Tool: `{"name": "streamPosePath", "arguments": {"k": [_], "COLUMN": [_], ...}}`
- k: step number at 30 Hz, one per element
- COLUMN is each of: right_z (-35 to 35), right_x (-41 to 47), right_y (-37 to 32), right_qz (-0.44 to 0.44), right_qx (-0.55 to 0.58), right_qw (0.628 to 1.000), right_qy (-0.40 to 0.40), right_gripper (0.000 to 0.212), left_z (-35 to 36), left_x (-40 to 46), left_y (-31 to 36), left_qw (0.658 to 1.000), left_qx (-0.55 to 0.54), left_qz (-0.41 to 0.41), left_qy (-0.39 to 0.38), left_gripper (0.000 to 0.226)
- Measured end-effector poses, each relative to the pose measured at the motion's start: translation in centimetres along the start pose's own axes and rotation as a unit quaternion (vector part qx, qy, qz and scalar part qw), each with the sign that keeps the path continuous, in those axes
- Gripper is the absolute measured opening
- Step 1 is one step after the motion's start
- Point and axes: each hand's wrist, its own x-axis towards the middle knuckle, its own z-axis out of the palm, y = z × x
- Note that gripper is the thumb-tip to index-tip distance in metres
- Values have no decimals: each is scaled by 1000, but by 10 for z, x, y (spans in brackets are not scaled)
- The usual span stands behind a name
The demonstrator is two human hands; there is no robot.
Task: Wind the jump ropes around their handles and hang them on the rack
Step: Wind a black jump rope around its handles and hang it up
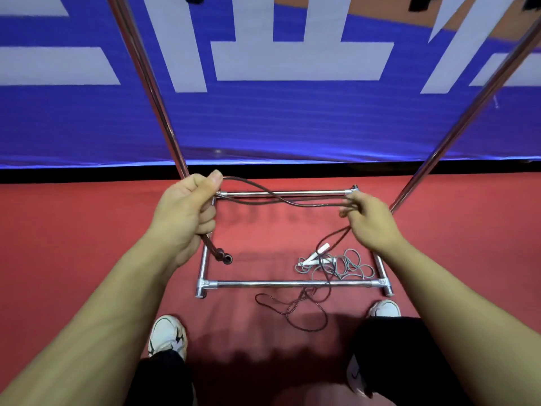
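Note:
My left hand [187,206] grips the two dark handles [218,253] of a dark jump rope, their ends poking out below my fist. The dark rope [281,199] runs from my left thumb across to my right hand [369,221], which pinches it in the fingers. From there the rope drops to the floor and lies in loose loops [304,312] by the rack's front bar. A grey jump rope with white handles [330,263] lies tangled on the floor inside the rack's base. The chrome rack [289,284] stands before me, its uprights rising left and right.
The floor is a red mat [87,230]. A blue banner with white shapes [263,118] hangs behind the rack. My two white shoes [168,335] stand just in front of the rack's base. Dark items hang at the top edge of the view.

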Motion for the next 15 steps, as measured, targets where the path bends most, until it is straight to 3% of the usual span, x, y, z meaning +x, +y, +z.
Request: {"name": "streamPosePath", "arguments": {"k": [2, 4, 5, 7, 9, 10, 12, 15], "right_z": [3, 14, 21, 24, 3, -15, -54, -93], "right_x": [1, -8, -12, -14, 4, 17, 38, 39], "right_y": [5, 16, 22, 20, -8, -30, -77, -143], "right_qz": [56, 134, 175, 231, 241, 225, 137, -41], "right_qx": [88, 109, 101, 118, 208, 255, 235, 137], "right_qw": [988, 979, 977, 966, 944, 929, 936, 951], "right_qy": [112, 112, 68, 6, 86, 144, 222, 274], "right_gripper": [13, 8, 15, 34, 38, 32, 35, 45], "left_z": [-3, -9, -14, -23, -33, -37, -44, -51], "left_x": [-7, -15, -19, -27, -31, -32, -33, -32], "left_y": [6, 10, 11, 9, 3, -2, -8, -9], "left_qw": [1000, 998, 998, 997, 977, 957, 902, 863], "left_qx": [-19, -39, -38, 39, 199, 279, 415, 474], "left_qz": [20, 42, 49, 60, 72, 80, 94, 94], "left_qy": [0, -9, -16, -18, 1, 18, 72, 146], "left_gripper": [37, 35, 33, 27, 27, 27, 23, 9]}}
